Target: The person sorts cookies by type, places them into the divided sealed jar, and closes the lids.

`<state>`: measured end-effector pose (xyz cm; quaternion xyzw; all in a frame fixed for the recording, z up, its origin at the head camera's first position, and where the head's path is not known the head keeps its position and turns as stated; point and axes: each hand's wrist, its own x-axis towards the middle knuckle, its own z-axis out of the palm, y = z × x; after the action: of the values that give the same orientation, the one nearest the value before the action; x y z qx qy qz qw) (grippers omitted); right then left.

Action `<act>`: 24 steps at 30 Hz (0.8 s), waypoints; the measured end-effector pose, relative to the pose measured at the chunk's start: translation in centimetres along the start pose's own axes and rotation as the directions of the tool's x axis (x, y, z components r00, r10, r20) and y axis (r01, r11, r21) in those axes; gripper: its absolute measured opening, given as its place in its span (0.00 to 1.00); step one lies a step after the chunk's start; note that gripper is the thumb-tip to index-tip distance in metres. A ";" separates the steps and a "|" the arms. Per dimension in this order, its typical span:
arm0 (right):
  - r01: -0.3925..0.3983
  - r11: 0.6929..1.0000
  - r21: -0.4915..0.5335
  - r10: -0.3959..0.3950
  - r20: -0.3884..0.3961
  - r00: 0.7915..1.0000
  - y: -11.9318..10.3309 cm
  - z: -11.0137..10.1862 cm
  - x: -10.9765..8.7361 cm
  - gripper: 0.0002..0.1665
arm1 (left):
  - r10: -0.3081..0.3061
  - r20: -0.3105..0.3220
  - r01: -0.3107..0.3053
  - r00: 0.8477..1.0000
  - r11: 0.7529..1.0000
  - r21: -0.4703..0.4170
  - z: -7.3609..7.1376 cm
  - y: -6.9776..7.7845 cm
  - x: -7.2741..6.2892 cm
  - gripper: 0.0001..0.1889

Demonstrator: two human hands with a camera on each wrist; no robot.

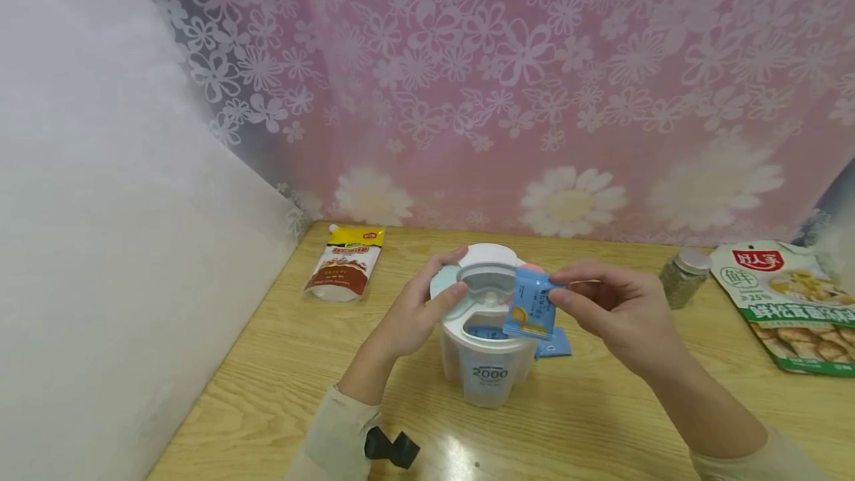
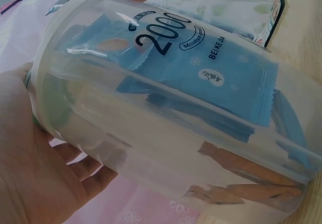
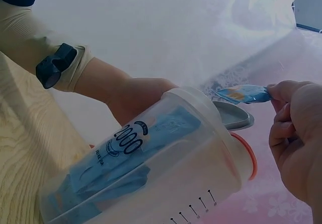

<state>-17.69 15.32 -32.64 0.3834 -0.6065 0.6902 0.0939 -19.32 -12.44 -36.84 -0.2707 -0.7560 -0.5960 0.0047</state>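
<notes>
A clear storage container (image 1: 486, 379) marked "2000", with a white lid, stands upright on the table. My left hand (image 1: 415, 312) grips its upper left side, the thumb lying over the lid. My right hand (image 1: 621, 312) pinches the top corner of a blue snack packet (image 1: 530, 306) between thumb and fingers, over the lid's front opening. In the right wrist view a grey flap (image 3: 234, 115) stands raised at the lid. Through the wall in the left wrist view, blue packets (image 2: 221, 78) fill one compartment and slim brown packets (image 2: 251, 178) lie in another.
Another blue packet (image 1: 558, 344) lies on the table just right of the container. A spouted pouch (image 1: 345, 264) lies at the back left. On the right are a glass spice jar (image 1: 681, 282) and a large green-and-white mushroom seasoning bag (image 1: 788, 303). A flowered curtain (image 1: 467, 95) hangs behind.
</notes>
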 end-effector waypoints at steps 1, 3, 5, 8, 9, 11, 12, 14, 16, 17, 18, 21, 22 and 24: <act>0.028 0.999 0.015 -0.028 0.005 1.000 0.2 0.1 0.2 0.20 | 0.000 0.002 0.000 1.000 1.000 -0.002 0.0 0.0 0.0 0.28; 0.077 0.996 0.037 -0.078 0.017 0.997 0.6 0.4 0.5 0.20 | 0.001 0.002 -0.001 1.000 1.000 -0.003 0.0 0.0 0.0 0.28; 0.130 0.990 0.052 -0.132 0.037 0.991 1.0 0.7 0.8 0.19 | 0.005 0.002 -0.005 1.000 1.000 -0.004 0.0 0.0 0.0 0.27; 0.190 0.981 0.050 -0.193 0.060 0.979 1.6 0.9 1.0 0.19 | 0.008 0.005 -0.008 1.000 1.000 -0.011 0.0 0.0 0.0 0.27; 0.202 0.979 0.037 -0.204 0.062 0.977 1.8 1.0 0.9 0.19 | 0.008 0.008 -0.008 1.000 1.000 -0.014 0.0 -0.1 0.0 0.27; 0.218 0.976 0.009 -0.218 0.060 0.974 2.0 1.1 0.8 0.19 | 0.004 0.013 -0.004 1.000 1.000 -0.015 0.0 0.0 0.0 0.28; 0.221 0.975 -0.009 -0.220 0.057 0.974 2.0 1.2 0.8 0.18 | 0.001 0.013 -0.001 1.000 1.000 -0.014 0.0 0.0 0.0 0.28; 0.230 0.972 -0.034 -0.228 0.056 0.972 1.9 1.4 0.9 0.17 | 0.001 0.011 -0.001 1.000 1.000 -0.009 -0.1 0.1 -0.1 0.29; 0.245 0.968 -0.059 -0.241 0.060 0.969 1.8 1.6 1.1 0.16 | 0.000 0.005 0.000 1.000 1.000 -0.002 -0.1 0.2 0.0 0.29; 0.252 0.965 -0.068 -0.247 0.066 0.967 1.7 1.7 1.2 0.15 | 0.001 0.002 -0.001 1.000 1.000 0.000 -0.1 0.2 0.0 0.29; 0.258 0.963 -0.076 -0.252 0.079 0.965 1.7 1.7 1.3 0.15 | 0.003 0.001 -0.003 1.000 1.000 -0.001 -0.2 0.2 0.0 0.29; 0.273 0.951 -0.148 -0.255 0.132 0.958 1.7 1.8 1.4 0.16 | 0.007 0.000 -0.007 1.000 1.000 -0.001 -0.1 0.2 0.1 0.29; 0.277 0.945 -0.172 -0.252 0.151 0.956 1.7 1.8 1.4 0.17 | 0.007 0.001 -0.007 1.000 1.000 -0.002 -0.1 0.1 0.1 0.29; 0.277 0.935 -0.223 -0.237 0.189 0.953 1.8 1.7 1.1 0.18 | 0.006 0.003 -0.006 1.000 1.000 -0.006 0.0 0.1 0.0 0.29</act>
<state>-18.78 13.01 -33.35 0.4986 -0.6377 0.5582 0.1819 -19.29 -12.38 -36.76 -0.2738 -0.7533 -0.5980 0.0044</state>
